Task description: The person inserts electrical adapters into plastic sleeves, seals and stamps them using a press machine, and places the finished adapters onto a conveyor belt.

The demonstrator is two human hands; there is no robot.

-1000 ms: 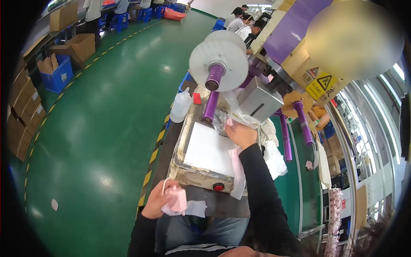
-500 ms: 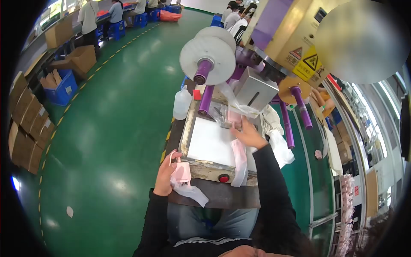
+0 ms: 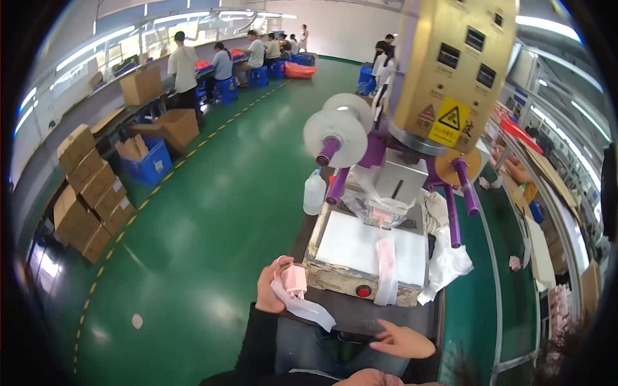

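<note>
My left hand is closed around a pink power adapter, held just off the front left corner of the machine bed. From it hangs a strip of whitish film. My right hand is over my lap, in front of the machine, with fingers apart and nothing in them. Under the machine's metal head lies another pink piece, partly covered by clear film. A pink-and-white wrapped strip runs from there over the white bed and down its front edge.
A red button is on the bed's front. Purple rods and a film reel jut out from the machine. A plastic bottle stands left of the bed, crumpled white plastic right. Cartons line the left; people sit farther back.
My right hand has drawn back from the pink piece under the machine head to over my lap. My left hand still holds the adapter. The camera view has tilted up.
</note>
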